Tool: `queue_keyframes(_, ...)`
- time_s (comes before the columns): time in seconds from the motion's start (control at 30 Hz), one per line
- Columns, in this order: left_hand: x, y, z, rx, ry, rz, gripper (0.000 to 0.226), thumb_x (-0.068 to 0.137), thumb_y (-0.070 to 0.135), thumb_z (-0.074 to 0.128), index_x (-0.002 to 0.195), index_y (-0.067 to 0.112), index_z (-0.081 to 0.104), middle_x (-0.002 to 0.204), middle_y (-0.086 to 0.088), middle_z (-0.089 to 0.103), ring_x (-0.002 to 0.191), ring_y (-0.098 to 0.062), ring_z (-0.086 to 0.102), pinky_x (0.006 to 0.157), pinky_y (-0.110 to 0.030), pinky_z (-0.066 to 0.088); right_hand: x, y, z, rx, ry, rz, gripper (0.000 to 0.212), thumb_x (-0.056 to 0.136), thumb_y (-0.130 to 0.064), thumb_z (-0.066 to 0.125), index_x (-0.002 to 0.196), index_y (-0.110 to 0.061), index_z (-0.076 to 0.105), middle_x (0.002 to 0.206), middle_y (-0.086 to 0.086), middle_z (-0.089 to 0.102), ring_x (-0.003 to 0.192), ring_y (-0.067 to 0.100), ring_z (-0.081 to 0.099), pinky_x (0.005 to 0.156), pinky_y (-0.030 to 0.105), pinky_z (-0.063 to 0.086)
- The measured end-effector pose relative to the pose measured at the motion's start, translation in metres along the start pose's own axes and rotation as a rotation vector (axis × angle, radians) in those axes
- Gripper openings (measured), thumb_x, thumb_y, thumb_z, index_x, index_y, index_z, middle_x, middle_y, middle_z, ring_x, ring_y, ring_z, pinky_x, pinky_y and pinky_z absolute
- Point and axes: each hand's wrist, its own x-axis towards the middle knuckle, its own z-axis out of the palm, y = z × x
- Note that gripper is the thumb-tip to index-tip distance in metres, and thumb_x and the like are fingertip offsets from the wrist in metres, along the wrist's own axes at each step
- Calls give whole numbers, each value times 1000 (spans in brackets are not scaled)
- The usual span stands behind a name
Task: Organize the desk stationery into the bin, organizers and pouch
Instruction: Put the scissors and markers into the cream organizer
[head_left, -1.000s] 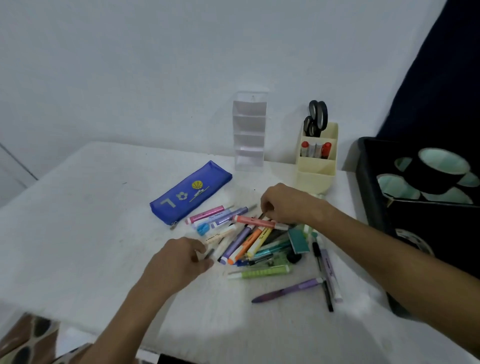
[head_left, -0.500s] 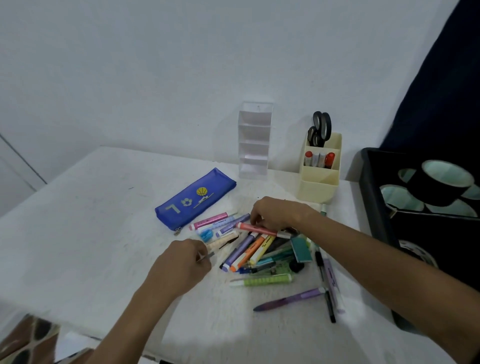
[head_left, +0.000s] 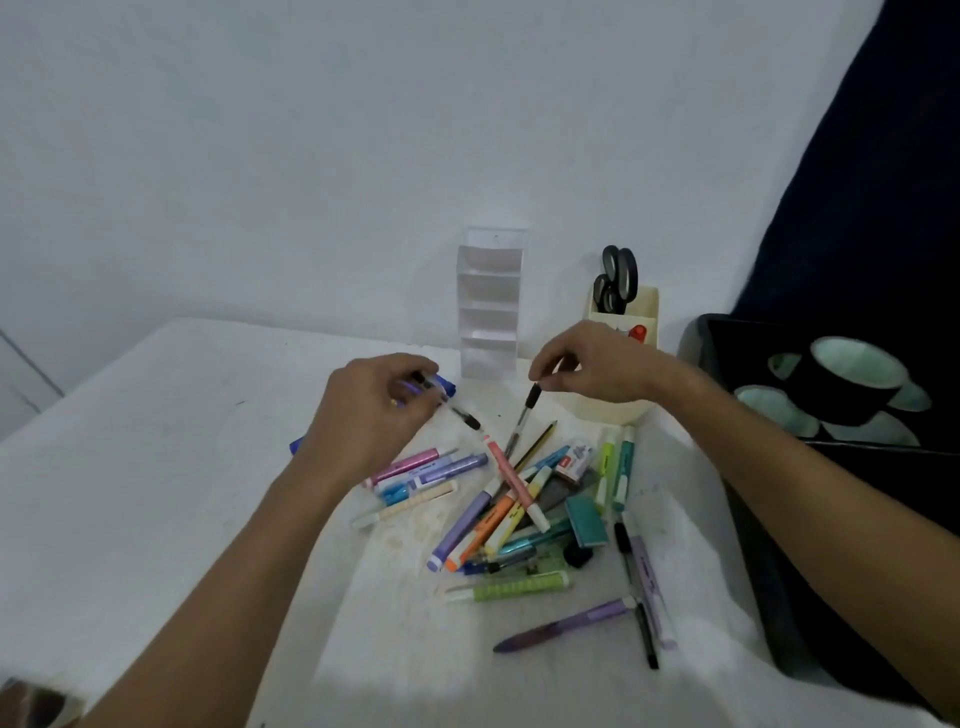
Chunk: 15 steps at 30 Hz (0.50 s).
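A heap of pens, markers and highlighters (head_left: 498, 514) lies on the white desk (head_left: 156, 467). My left hand (head_left: 371, 410) is raised above the heap's left side, pinching a clear pen (head_left: 457, 413) with a black tip that points right. My right hand (head_left: 597, 366) hovers in front of the cream organizer (head_left: 647, 306) and pinches a second clear pen (head_left: 522, 421) by its black cap, hanging downward. The blue pouch (head_left: 447, 385) is mostly hidden behind my left hand. A clear tiered organizer (head_left: 491, 306) stands at the wall. The black bin (head_left: 737, 364) sits at the right.
Black scissors (head_left: 618, 278) and a red-capped item (head_left: 638, 332) stand in the cream organizer. Rolls of black tape (head_left: 841, 382) lie in the bin. A teal eraser (head_left: 586, 519), a green marker (head_left: 509, 590) and a purple pen (head_left: 563, 623) lie nearer me.
Both hands rose off the heap, each lifting a clear pen. The left hand moved up in front of the blue pouch; the right moved up toward the cream organizer.
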Motion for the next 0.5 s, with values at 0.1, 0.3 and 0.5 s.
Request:
queue_keyframes(0.1, 29, 32, 8, -11, 50, 141, 23, 82, 16, 67, 105, 19, 71, 88, 7, 70, 73, -4, 65, 68, -5, 44, -15, -1, -32, 27, 130, 14, 14, 88, -19, 67, 99, -24, 72, 94, -13, 68, 84, 0, 62, 70, 9, 42)
queue_keyframes(0.3, 81, 92, 49, -5, 43, 367, 24, 81, 15, 65, 104, 14, 70, 89, 5, 70, 73, -8, 64, 75, -4, 41, -43, 17, -78, -29, 393, 79, 13, 86, -18, 67, 94, -26, 74, 92, -11, 70, 83, 7, 63, 75, 17, 48)
queue_keyframes(0.5, 104, 105, 106, 114, -68, 458, 27, 82, 11, 61, 107, 13, 70, 98, -3, 73, 86, -19, 66, 83, -27, 51, -57, 33, -69, -120, 534, 144, 17, 89, -12, 62, 102, -14, 72, 93, -5, 67, 79, 13, 62, 77, 21, 49)
